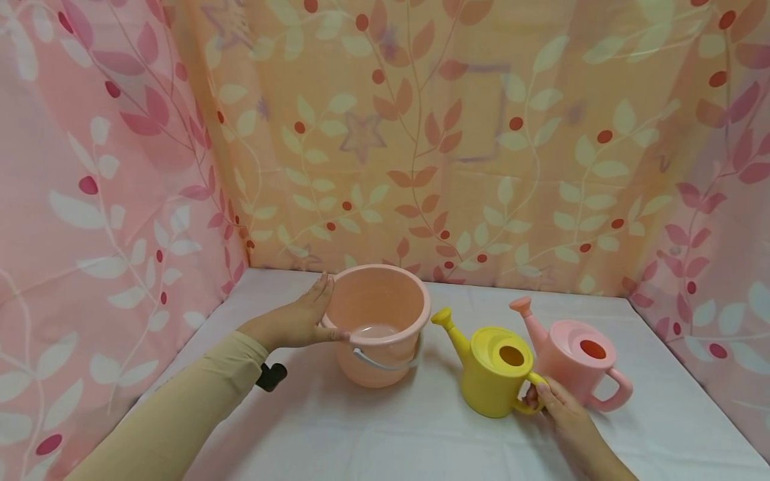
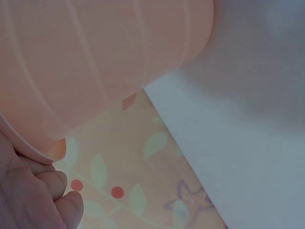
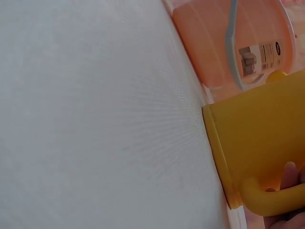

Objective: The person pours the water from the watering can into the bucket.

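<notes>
A peach bucket (image 1: 374,361) with a pale grey handle (image 1: 385,365) stands upright on the white cloth. My left hand (image 1: 295,322) touches its rim from the left side, thumb along the front and fingers stretched toward the back; the left wrist view catches some fingers (image 2: 66,207) beside the rim. A yellow watering can (image 1: 490,381) sits right of the bucket, its spout pointing to the bucket. My right hand (image 1: 562,407) grips the can's handle; in the right wrist view the can's base (image 3: 219,157) looks level with the cloth, though whether it touches is hard to tell.
Close behind and right of the yellow can is a pink watering can (image 1: 568,361), its handle facing right. A patterned orange curtain (image 1: 421,167) closes off the back, with pink patterned cloth (image 1: 90,220) at the sides. White cloth (image 1: 373,441) covers the surface.
</notes>
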`<state>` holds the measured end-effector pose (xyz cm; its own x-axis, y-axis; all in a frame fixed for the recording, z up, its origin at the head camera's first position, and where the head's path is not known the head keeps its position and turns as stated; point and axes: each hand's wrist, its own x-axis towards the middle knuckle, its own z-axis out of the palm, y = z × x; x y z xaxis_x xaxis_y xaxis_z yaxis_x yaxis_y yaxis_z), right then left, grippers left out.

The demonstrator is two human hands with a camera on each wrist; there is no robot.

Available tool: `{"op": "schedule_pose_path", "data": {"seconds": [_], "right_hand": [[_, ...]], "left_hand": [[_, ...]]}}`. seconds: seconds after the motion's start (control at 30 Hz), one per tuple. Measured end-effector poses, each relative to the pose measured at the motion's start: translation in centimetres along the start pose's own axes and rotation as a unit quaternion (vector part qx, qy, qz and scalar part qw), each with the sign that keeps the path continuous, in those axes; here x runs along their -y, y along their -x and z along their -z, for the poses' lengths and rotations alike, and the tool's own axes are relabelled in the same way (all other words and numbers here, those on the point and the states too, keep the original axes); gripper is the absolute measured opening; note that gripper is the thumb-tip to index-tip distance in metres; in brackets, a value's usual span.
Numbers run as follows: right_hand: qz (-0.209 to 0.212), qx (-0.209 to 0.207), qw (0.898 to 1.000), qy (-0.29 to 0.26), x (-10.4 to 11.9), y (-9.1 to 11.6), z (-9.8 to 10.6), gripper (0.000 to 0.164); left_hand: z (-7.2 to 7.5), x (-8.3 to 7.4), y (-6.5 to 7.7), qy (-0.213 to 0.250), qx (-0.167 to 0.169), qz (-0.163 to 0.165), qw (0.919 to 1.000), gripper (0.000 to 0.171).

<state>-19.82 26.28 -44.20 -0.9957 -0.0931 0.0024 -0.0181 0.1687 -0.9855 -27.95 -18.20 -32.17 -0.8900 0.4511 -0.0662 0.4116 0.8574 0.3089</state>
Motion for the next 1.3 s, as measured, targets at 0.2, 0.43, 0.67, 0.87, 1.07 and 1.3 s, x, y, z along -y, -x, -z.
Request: {"op": "schedule_pose_path", "data": {"seconds": [0.2,0.43,0.67,0.87,1.07,1.3], "right_hand": [[0.038,0.013,0.999,-0.032,-0.7,0.0,-0.2,0.052],[0.038,0.008,0.998,-0.042,-0.5,0.1,-0.5,0.051],[0.041,-0.036,0.997,-0.06,-0.1,0.1,-1.6,0.046],[0.044,-0.082,0.994,-0.064,0.3,0.3,-2.0,0.043],[0.072,-0.097,0.99,-0.066,0.9,0.8,-1.5,0.045],[0.081,-0.091,0.989,-0.079,2.0,1.1,-0.9,0.045]], "left_hand": [[0.1,0.0,0.1,0.004,0.001,-0.001,1.0,0.119],[0.0,0.0,0.0,0.006,0.0,-0.001,1.0,0.119],[-0.1,0.1,0.0,0.007,0.001,-0.003,1.0,0.119],[-0.1,0.1,0.0,0.006,0.003,-0.002,1.0,0.119],[-0.2,0.2,-0.1,0.003,0.0,-0.005,1.0,0.119],[-0.1,0.2,-0.1,0.004,0.002,-0.001,1.0,0.12]]}}
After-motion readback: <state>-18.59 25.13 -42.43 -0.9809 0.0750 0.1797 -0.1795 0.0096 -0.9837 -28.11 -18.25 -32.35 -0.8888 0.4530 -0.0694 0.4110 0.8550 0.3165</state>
